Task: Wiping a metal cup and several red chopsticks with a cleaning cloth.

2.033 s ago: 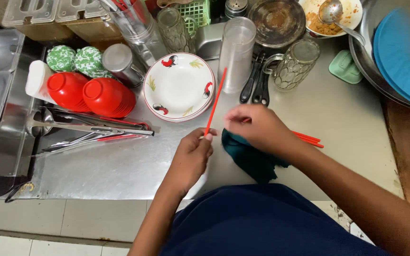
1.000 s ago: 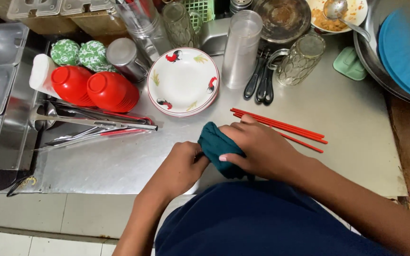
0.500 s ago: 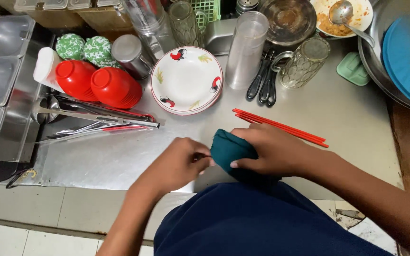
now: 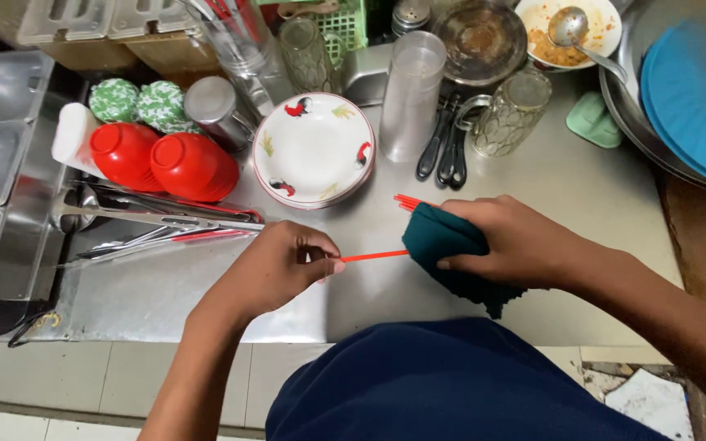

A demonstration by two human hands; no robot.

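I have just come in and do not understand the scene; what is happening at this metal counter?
A person is wiping a red chopstick with a dark teal cloth. The left hand pinches one end of it, and the right hand keeps the cloth wrapped around the other part. More red chopsticks lie just behind the cloth on the steel counter. A rooster-patterned plate and two red bowls sit further back.
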